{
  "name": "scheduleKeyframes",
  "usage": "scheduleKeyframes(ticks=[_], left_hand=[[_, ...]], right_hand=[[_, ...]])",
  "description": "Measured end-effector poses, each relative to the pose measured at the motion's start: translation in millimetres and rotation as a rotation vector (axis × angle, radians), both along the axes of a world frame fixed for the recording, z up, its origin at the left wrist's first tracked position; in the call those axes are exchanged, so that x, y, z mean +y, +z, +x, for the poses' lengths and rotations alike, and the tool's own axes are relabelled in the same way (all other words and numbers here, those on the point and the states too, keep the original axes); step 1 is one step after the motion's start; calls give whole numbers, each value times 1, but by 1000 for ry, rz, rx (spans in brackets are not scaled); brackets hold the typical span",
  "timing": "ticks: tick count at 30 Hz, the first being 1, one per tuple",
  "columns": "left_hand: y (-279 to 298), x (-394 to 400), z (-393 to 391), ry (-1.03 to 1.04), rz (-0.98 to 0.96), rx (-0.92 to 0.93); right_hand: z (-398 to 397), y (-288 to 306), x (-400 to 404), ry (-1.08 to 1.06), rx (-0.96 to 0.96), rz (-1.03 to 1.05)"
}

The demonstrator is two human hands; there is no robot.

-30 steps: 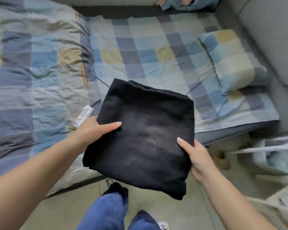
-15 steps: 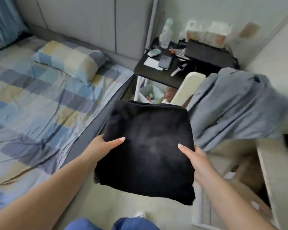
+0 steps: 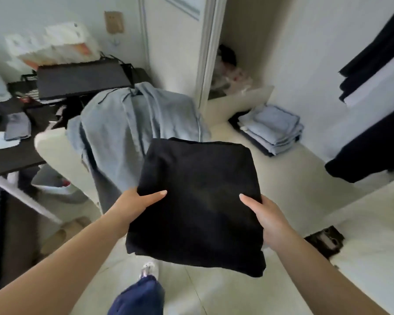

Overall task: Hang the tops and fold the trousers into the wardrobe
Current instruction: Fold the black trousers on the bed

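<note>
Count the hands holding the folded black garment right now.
2. The left hand grips the folded black garment's left edge; the right hand grips its right edge.

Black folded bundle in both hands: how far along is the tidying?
Done: a stack of folded light-blue clothes sits on the wardrobe floor and dark tops hang above. In hand: the left hand and right hand carry folded black trousers. Left: a blue garment draped over a chair.
</note>
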State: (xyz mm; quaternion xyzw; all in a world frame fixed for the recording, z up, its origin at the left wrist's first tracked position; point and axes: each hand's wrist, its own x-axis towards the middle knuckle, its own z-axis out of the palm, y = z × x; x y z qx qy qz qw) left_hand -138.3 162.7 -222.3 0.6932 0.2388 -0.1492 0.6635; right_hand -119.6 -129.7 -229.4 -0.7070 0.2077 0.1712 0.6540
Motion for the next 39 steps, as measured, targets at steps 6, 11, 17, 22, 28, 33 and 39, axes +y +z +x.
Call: scheduleKeyframes(ticks=[6, 11, 17, 22, 28, 33, 39], left_hand=[[-19, -38, 131, -261, -60, 24], [-40, -64, 242, -430, 0, 57], [-68, -118, 314, -610, 21, 99], [-98, -162, 336, -730, 103, 101], [-136, -216, 363, -914, 214, 105], [-161, -273, 392, -1074, 187, 101], [-193, -335, 410, -1183, 205, 107]], right_hand=[[61, -26, -34, -279, -3, -11], [113, -41, -43, -437, 41, -2], [137, -60, -66, -610, 87, -119], [134, -89, -84, -742, 166, -166], [141, -129, -120, -858, 200, -312], [143, -200, -179, -950, 257, -434], [169, -205, -217, -1060, 382, -518]])
